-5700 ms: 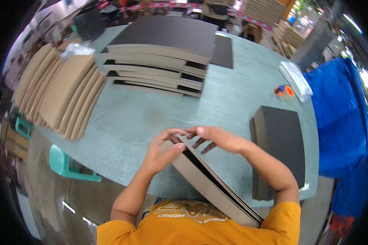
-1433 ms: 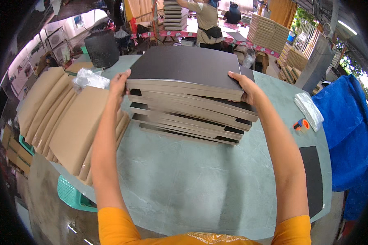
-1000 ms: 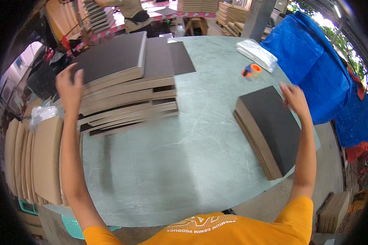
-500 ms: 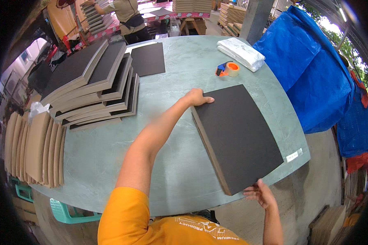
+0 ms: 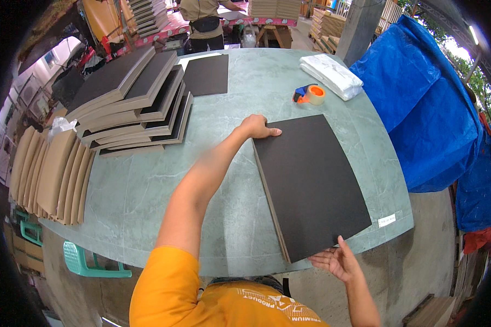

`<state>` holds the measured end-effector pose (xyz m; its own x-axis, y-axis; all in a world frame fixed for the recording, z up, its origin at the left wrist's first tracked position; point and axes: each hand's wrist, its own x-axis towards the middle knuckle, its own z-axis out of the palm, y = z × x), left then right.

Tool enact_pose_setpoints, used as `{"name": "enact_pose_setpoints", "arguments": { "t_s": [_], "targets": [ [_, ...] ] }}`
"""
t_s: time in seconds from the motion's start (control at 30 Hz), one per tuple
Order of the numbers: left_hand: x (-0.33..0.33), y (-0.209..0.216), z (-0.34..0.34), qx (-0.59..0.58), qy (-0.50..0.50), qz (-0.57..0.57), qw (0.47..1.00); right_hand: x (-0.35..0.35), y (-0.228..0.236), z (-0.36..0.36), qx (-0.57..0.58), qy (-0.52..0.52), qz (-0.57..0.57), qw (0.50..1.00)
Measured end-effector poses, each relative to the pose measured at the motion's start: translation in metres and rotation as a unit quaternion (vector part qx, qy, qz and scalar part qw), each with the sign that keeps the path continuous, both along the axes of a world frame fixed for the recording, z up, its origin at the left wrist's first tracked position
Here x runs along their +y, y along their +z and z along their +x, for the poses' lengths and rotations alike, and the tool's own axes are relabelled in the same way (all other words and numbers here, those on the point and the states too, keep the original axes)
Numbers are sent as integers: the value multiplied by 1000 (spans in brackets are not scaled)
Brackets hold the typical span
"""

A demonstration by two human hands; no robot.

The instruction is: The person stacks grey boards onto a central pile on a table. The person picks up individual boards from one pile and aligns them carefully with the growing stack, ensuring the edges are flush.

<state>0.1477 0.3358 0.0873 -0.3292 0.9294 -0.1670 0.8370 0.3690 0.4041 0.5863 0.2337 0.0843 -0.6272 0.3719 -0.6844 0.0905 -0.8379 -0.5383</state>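
Note:
A thick black rectangular board or stack of boards with brownish side edges lies aslant on the green marbled table. Its near end reaches the table's front edge. My left hand grips the far left corner, thumb on top and fingers over the outer side. At the near end, my right hand is palm up with its thumb by the upper edge and its fingers at the underside. Whether the block is one piece or several sheets is hard to tell.
Black boards with pale edges are piled unevenly at the left; brown wrapped packs stand before them. A thin black sheet lies behind. A tape dispenser and folded white plastic lie farther back. Blue tarpaulin hangs right; a green stool stands near left.
My right hand has shifted slightly left along the block's near edge. The block's near end has swung a little left. The person across the table has turned and moved right; the view has shifted too.

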Motion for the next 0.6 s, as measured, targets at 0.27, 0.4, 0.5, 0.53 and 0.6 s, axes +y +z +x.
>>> {"name": "enact_pose_setpoints", "arguments": {
  "t_s": [0.27, 0.4, 0.5, 0.53, 0.6],
  "targets": [
    [-133, 13, 21, -325, -15, -180, 928, 43, 21, 31, -154, -187, 194, 951],
    [-141, -18, 53, -564, 59, -47, 822, 30, -4, 25, -272, -221, 225, 909],
    [-156, 1, 59, -581, 13, -7, 814, 0, -3, 22, -228, -284, 299, 882],
    [-164, 0, 55, -571, -3, 16, 821, -14, 1, 22, -216, -319, 316, 867],
    [-187, -9, 40, -552, -26, 49, 832, -42, 8, 12, -219, -370, 352, 832]
  ]
}}
